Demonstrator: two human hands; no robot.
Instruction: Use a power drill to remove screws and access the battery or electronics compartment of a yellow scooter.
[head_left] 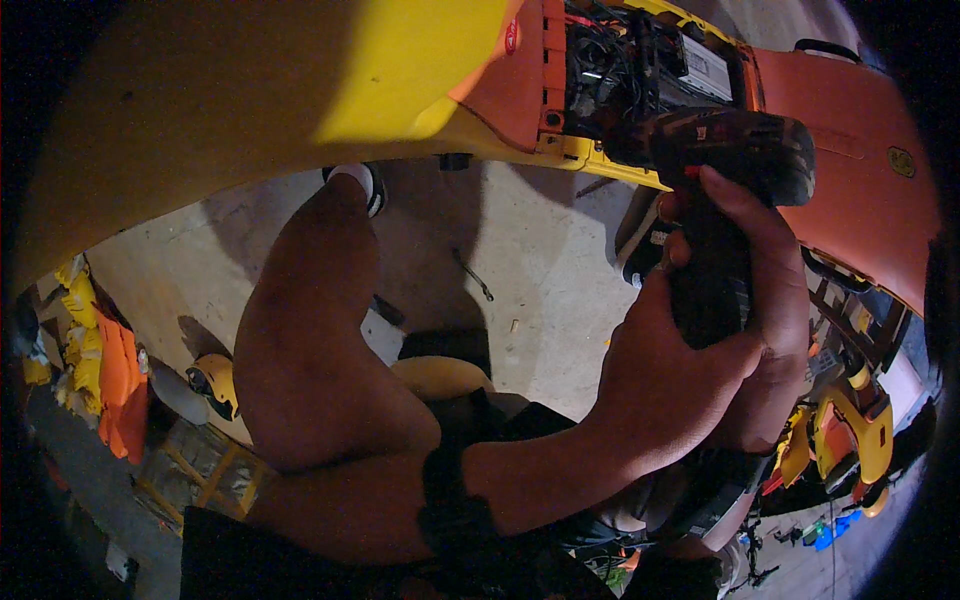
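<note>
**Two hands hold a dark drill with its nose to the left**

In the head view, the dark drill (740,150) is up high, right of the middle. Its fat top part is long from side to side. The nose points left, and the round back end points right. The handle (712,275) goes down from it. The right hand (778,270) is wrapped around the handle, below the drill's top. The left hand (670,365) grips the handle too, lower down. I cannot tell if the nose touches anything.

Just above the drill is an open space full of wires (605,65), with a silver box (705,65). An orange panel (845,125) is to the drill's right. A big yellow panel (415,60) is to its left. Well below and left of it, a thin metal tool (474,276) lies on the floor (545,260).
</note>
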